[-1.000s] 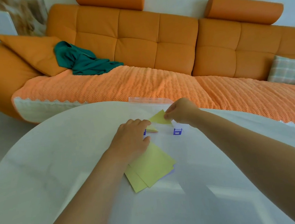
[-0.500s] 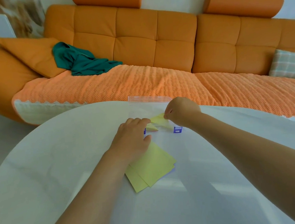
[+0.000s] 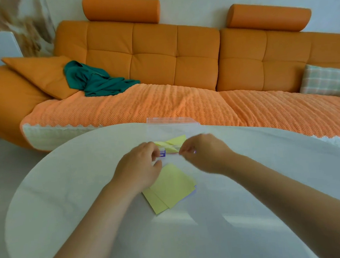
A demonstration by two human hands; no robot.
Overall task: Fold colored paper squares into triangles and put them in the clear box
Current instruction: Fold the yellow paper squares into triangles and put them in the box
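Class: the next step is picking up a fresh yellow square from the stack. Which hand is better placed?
Left. The left hand sits directly beside the stack of yellow squares; the right hand is farther off, by the clear box.

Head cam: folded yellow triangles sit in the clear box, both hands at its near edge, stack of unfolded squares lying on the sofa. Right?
Wrong on the stack. In the head view the unfolded squares lie on the white table, under the left hand. The rest holds: folded yellow triangles in the clear box, right hand beside it.

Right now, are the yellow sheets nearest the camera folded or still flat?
Still flat. The yellow sheets lie spread as overlapping squares on the table, no crease showing; the left hand covers one corner.
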